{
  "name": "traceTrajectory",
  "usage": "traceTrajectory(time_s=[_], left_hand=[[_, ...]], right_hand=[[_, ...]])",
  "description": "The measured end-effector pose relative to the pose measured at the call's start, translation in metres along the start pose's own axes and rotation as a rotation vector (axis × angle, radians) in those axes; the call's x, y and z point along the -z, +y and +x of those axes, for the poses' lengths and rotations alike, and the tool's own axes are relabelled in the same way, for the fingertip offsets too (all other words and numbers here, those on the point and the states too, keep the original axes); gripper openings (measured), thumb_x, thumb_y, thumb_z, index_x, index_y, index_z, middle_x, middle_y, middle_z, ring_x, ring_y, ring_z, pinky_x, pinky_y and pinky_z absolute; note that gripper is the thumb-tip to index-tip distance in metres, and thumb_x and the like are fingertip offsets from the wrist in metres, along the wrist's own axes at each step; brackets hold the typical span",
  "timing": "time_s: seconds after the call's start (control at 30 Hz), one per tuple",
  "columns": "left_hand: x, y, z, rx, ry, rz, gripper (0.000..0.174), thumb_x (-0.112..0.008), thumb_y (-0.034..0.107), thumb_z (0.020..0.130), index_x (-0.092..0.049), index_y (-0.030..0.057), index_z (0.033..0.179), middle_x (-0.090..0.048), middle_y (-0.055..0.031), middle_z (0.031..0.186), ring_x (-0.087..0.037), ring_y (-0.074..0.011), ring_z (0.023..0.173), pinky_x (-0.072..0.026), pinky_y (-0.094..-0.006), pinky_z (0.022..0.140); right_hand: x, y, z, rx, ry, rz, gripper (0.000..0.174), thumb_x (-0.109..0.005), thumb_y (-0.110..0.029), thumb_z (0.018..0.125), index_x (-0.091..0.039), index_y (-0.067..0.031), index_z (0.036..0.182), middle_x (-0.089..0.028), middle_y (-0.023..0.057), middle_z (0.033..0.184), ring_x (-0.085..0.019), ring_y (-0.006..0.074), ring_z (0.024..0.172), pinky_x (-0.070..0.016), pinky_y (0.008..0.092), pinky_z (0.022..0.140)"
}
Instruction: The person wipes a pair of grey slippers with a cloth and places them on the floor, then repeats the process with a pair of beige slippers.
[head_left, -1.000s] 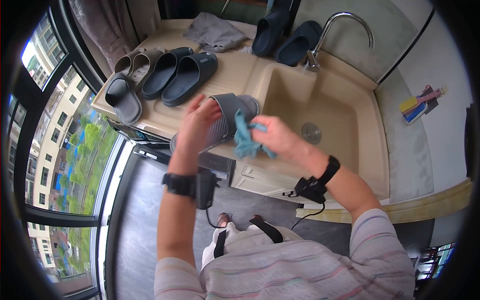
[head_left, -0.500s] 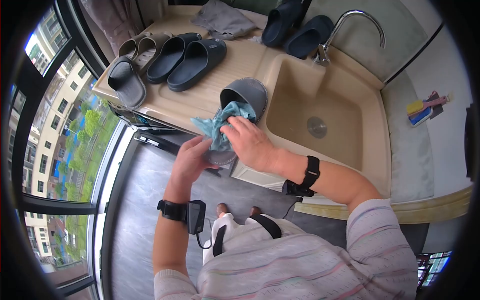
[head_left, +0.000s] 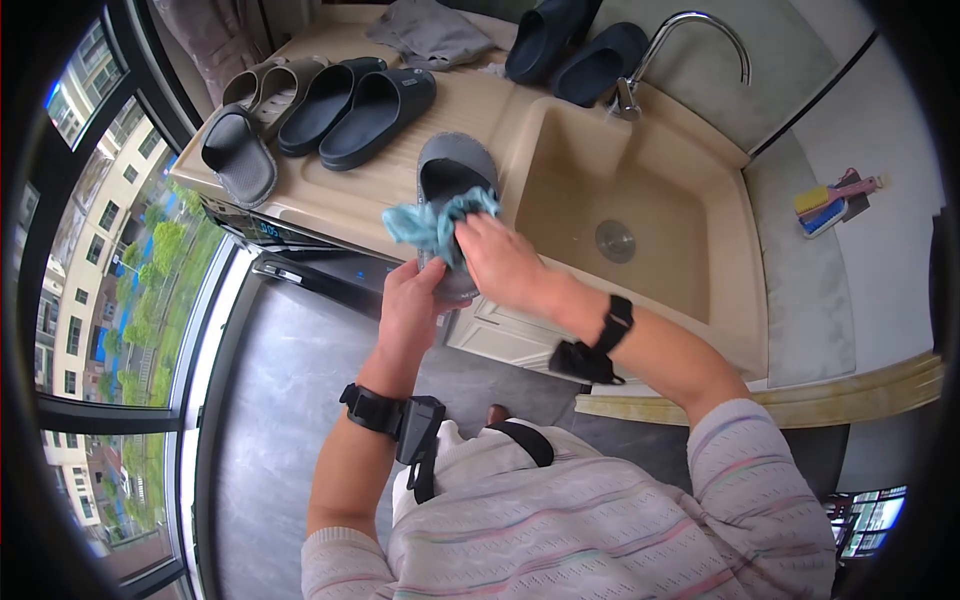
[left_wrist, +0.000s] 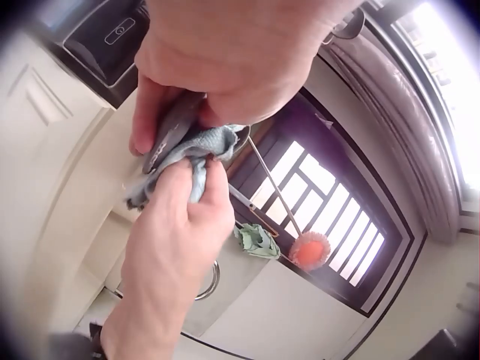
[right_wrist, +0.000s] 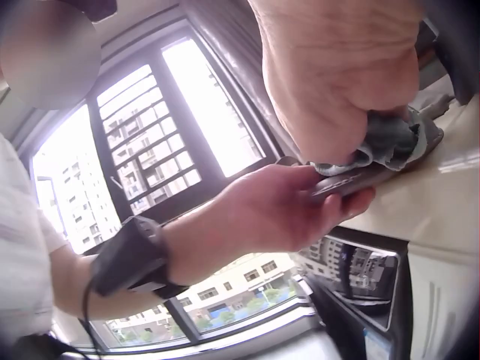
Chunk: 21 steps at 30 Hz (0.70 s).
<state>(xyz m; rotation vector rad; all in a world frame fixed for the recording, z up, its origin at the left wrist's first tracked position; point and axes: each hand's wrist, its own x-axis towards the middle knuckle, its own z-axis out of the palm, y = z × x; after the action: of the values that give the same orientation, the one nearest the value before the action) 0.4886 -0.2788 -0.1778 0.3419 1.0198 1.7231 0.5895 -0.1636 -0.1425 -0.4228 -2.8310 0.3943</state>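
My left hand (head_left: 408, 305) grips the heel end of a grey slipper (head_left: 452, 152), thumb on top and fingers beneath, as the right wrist view shows. The slipper's toe points away toward the back of the counter. With my right hand (head_left: 503, 262) I pinch a teal cloth (head_left: 425, 226) and press it onto the footbed just behind the strap. In the left wrist view the bunched cloth (left_wrist: 217, 141) lies between my right fingers and the slipper. A matching grey slipper (head_left: 240, 160) sits at the counter's left end.
Dark blue slippers (head_left: 375, 122) and a taupe pair (head_left: 288, 92) stand on the ribbed counter (head_left: 465, 100). Another dark pair (head_left: 600, 62) leans at the back beside the tap (head_left: 690, 18). A grey cloth (head_left: 425, 30) lies behind. The sink (head_left: 660, 190) is to the right; brushes (head_left: 835, 203) hang on the wall.
The slipper has turned so its toe points away, and my left hand has shifted from the strap to the heel end. My right hand has brought the cloth onto the footbed.
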Motion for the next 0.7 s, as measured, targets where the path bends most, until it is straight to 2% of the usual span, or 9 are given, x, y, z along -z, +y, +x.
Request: traceTrajectory(time_s=[0.07, 0.17, 0.27, 0.33, 0.37, 0.5, 0.6, 0.67, 0.7], left_hand=[[0.004, -0.002, 0.001, -0.017, -0.011, -0.020, 0.025, -0.050, 0.013, 0.089, -0.054, -0.0072, 0.103, -0.062, -0.0115, 0.092, -0.063, -0.0183, 0.080, -0.0549, -0.0313, 0.064], [0.010, -0.003, 0.001, -0.017, -0.033, -0.042, 0.023, -0.051, 0.012, 0.088, -0.056, -0.0062, 0.101, -0.062, -0.0105, 0.091, -0.062, -0.0168, 0.079, -0.0522, -0.0286, 0.066], [0.010, 0.004, -0.005, 0.021, -0.042, -0.040, 0.023, -0.050, 0.011, 0.090, -0.054, -0.0054, 0.106, -0.062, -0.0096, 0.095, -0.063, -0.0152, 0.078, -0.0507, -0.0245, 0.069], [0.006, 0.008, -0.009, 0.064, -0.018, -0.113, 0.027, -0.053, 0.017, 0.090, -0.055, -0.0063, 0.103, -0.061, -0.0080, 0.094, -0.060, -0.0130, 0.081, -0.0477, -0.0253, 0.069], [0.004, 0.009, -0.012, 0.071, -0.066, -0.116, 0.028, -0.051, 0.018, 0.090, -0.055, -0.0055, 0.106, -0.061, -0.0066, 0.095, -0.059, -0.0122, 0.082, -0.0474, -0.0246, 0.068], [0.007, 0.020, -0.027, 0.004, 0.023, 0.016, 0.028, -0.049, 0.019, 0.089, -0.056, -0.0008, 0.108, -0.061, -0.0050, 0.094, -0.058, -0.0104, 0.078, -0.0466, -0.0235, 0.064], [0.041, 0.020, -0.018, -0.083, 0.036, 0.087, 0.029, -0.046, 0.022, 0.093, -0.054, -0.0003, 0.108, -0.061, -0.0057, 0.093, -0.059, -0.0110, 0.075, -0.0475, -0.0226, 0.060], [0.009, 0.040, -0.031, -0.125, 0.046, 0.052, 0.025, -0.046, 0.020, 0.093, -0.053, 0.0005, 0.108, -0.061, -0.0056, 0.093, -0.059, -0.0102, 0.076, -0.0483, -0.0219, 0.060], [0.010, 0.039, -0.029, -0.163, 0.041, 0.120, 0.024, -0.048, 0.017, 0.093, -0.052, 0.0006, 0.109, -0.061, -0.0055, 0.094, -0.059, -0.0106, 0.077, -0.0488, -0.0223, 0.061]], right_hand=[[0.006, -0.016, -0.024, 0.038, 0.020, 0.019, 0.031, -0.052, -0.003, 0.075, -0.049, 0.0057, 0.105, -0.052, 0.0202, 0.102, -0.049, 0.0353, 0.100, -0.0420, 0.0421, 0.086], [0.022, -0.034, -0.048, 0.142, 0.147, 0.071, 0.022, -0.051, -0.004, 0.075, -0.053, 0.0017, 0.096, -0.056, 0.0183, 0.093, -0.053, 0.0348, 0.093, -0.0454, 0.0424, 0.080], [0.045, -0.043, -0.057, 0.082, 0.011, 0.307, 0.022, -0.054, -0.005, 0.077, -0.056, 0.0004, 0.098, -0.060, 0.0117, 0.089, -0.059, 0.0262, 0.085, -0.0483, 0.0375, 0.073], [0.058, -0.038, -0.049, -0.362, -0.166, 1.036, 0.021, -0.057, -0.009, 0.081, -0.059, -0.0016, 0.100, -0.062, 0.0049, 0.086, -0.061, 0.0143, 0.076, -0.0495, 0.0294, 0.065], [0.062, -0.030, -0.045, -0.395, -0.170, 1.246, 0.024, -0.059, -0.014, 0.084, -0.057, -0.0016, 0.104, -0.061, 0.0014, 0.087, -0.059, 0.0066, 0.075, -0.0484, 0.0233, 0.062], [0.071, -0.015, -0.006, -0.421, -0.078, 1.671, 0.030, -0.060, -0.015, 0.083, -0.055, -0.0032, 0.110, -0.061, 0.0024, 0.086, -0.059, 0.0073, 0.073, -0.0482, 0.0224, 0.061], [0.050, 0.000, 0.012, -0.574, -0.038, 1.379, 0.037, -0.060, -0.017, 0.082, -0.052, -0.0043, 0.116, -0.061, 0.0068, 0.092, -0.061, 0.0149, 0.081, -0.0493, 0.0277, 0.069], [0.037, 0.002, 0.009, -0.041, 0.557, -0.045, 0.037, -0.058, -0.015, 0.084, -0.049, -0.0022, 0.119, -0.060, 0.0140, 0.104, -0.058, 0.0272, 0.095, -0.0467, 0.0340, 0.081], [0.052, -0.018, 0.000, -0.033, 0.483, 0.023, 0.039, -0.060, -0.019, 0.084, -0.051, -0.0029, 0.118, -0.055, 0.0180, 0.113, -0.050, 0.0339, 0.108, -0.0411, 0.0394, 0.090]])
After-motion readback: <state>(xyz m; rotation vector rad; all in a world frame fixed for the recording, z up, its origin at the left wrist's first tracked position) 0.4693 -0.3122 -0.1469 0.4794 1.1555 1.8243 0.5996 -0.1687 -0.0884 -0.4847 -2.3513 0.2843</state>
